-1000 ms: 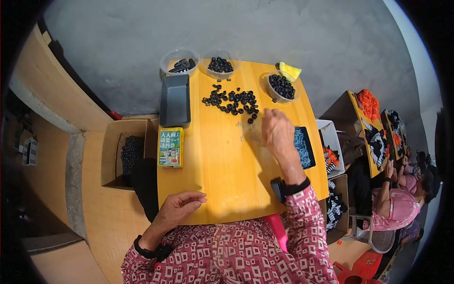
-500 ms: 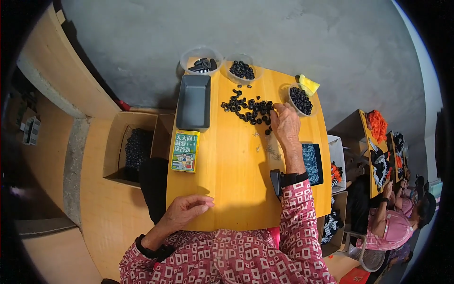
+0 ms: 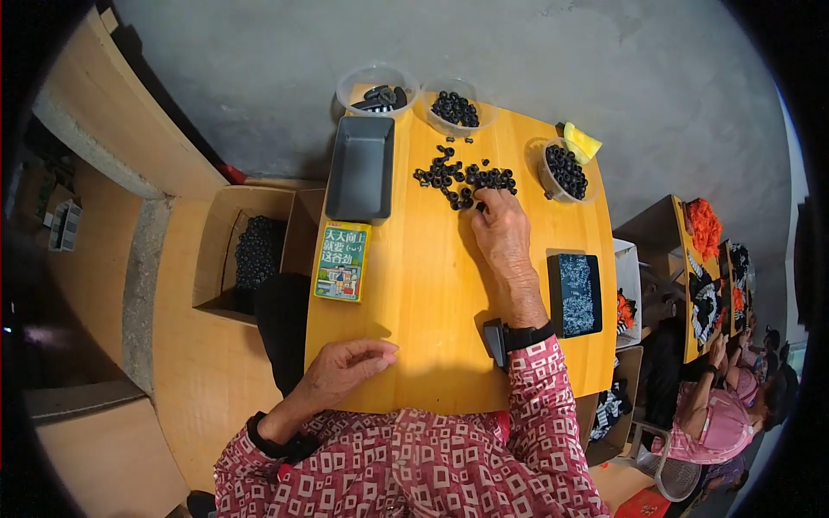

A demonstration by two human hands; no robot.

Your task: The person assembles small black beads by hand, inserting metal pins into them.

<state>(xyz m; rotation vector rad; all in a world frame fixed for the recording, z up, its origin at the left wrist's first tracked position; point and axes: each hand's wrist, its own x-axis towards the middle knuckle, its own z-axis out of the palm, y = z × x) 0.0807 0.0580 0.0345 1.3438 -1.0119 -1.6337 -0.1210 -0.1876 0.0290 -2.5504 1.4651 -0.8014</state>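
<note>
Near edge of yellow table, left side: left hand, loosely open, fingers half-bent. Further up, right side: black tray of fine pale-blue bits, too small to make out. Left side: green-and-yellow box. Mid-table: right hand, fingers bent down, tips at near right edge of black rings; cannot tell if gripping one. Rings small, thick, rounded, holed through the middle, slightly shiny; spread in a loose patch, some touching, some apart. Left of patch: deep grey tray. Right: clear bowl heaped with similar rings, yellow piece just beyond. Far edge: second bowl of rings; left of that, third bowl with longer black pieces.
</note>
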